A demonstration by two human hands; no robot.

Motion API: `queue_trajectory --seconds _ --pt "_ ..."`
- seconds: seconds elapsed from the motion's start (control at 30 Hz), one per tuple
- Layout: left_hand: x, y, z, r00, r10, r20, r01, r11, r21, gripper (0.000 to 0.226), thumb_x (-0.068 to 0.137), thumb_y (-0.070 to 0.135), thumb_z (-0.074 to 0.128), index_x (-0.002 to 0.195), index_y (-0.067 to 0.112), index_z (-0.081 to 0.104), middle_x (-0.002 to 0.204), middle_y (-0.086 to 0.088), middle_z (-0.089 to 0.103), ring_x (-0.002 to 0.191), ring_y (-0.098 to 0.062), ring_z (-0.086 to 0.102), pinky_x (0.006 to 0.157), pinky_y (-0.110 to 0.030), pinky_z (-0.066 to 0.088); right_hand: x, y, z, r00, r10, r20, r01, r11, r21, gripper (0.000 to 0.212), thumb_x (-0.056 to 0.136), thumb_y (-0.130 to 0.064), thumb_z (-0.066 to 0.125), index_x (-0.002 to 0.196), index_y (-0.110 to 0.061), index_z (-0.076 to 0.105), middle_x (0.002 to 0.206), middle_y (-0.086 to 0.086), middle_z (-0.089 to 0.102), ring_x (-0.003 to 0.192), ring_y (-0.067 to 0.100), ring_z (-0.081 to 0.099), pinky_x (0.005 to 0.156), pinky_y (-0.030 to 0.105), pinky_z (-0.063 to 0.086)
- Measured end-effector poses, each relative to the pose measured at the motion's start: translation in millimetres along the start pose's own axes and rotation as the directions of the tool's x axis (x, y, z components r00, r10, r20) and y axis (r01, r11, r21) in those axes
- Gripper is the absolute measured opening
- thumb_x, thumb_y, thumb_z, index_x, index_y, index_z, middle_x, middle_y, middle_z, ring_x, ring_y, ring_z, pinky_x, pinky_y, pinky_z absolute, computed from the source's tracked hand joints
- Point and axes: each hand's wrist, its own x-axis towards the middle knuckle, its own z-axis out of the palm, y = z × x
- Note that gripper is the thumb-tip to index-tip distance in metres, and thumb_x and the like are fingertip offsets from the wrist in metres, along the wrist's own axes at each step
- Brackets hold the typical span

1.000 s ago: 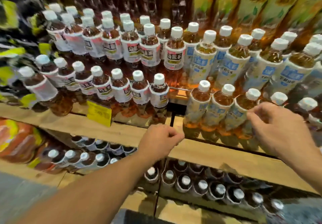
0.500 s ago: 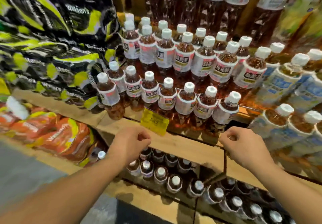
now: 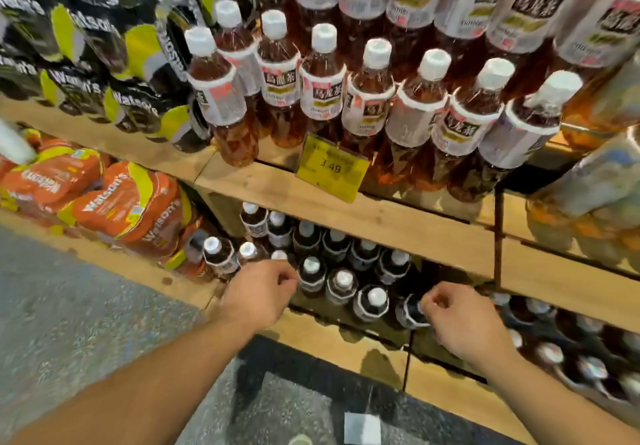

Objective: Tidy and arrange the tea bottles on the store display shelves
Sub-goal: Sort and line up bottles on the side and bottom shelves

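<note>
Dark tea bottles with white caps (image 3: pixel 341 283) stand in rows on the lower wooden shelf (image 3: pixel 363 347). My left hand (image 3: pixel 258 297) hovers at the left end of the front row, fingers curled, holding nothing. My right hand (image 3: pixel 457 320) is curled too. Its fingertips are at the top of one dark bottle (image 3: pixel 408 313), whose cap they hide. On the shelf above (image 3: pixel 398 223), amber oolong tea bottles (image 3: pixel 367 109) with white and pink labels stand in a leaning row.
A yellow price tag (image 3: pixel 330 167) reading 3.49 hangs on the upper shelf edge. Black and yellow packs (image 3: pixel 86 46) and orange packs (image 3: pixel 114 202) fill the shelves on the left. Blue-labelled bottles (image 3: pixel 588 195) stand at the right. Grey floor (image 3: pixel 69 323) lies below.
The view has swung left and down. Both hands have dropped from the upper shelf edge to the dark bottles on the lower shelf, still curled.
</note>
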Motion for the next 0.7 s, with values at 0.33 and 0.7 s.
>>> queue_trajectory --seconds 0.33,0.7 --pt "-1.9 -24.8 103.2 0.998 -0.064 0.009 0.064 0.996 -0.062 0.02 0.089 0.016 0.055 0.078 0.031 0.064 0.082 0.007 0.069 0.072 -0.013 0.06 0.06 -0.026 0.047 7.7 46.3 81.0 0.997 -0.063 0.051 0.059 0.995 0.078 0.018 0.093 -0.034 0.065 0.106 -0.031 0.054 0.083 -0.013 0.062 0.07 0.008 0.057 0.06 0.028 0.038" --pt "51.2 -41.5 179.1 0.984 0.17 -0.056 -0.173 0.983 -0.054 0.009 0.09 0.031 0.062 0.084 0.034 0.068 0.072 0.017 0.064 0.065 0.002 0.057 0.056 -0.016 0.039 73.5 30.5 142.0 0.949 -0.211 -0.233 0.24 0.965 0.103 0.032 0.086 -0.051 0.071 0.093 -0.025 0.053 0.069 -0.007 0.056 0.064 0.007 0.052 0.052 0.025 0.036"
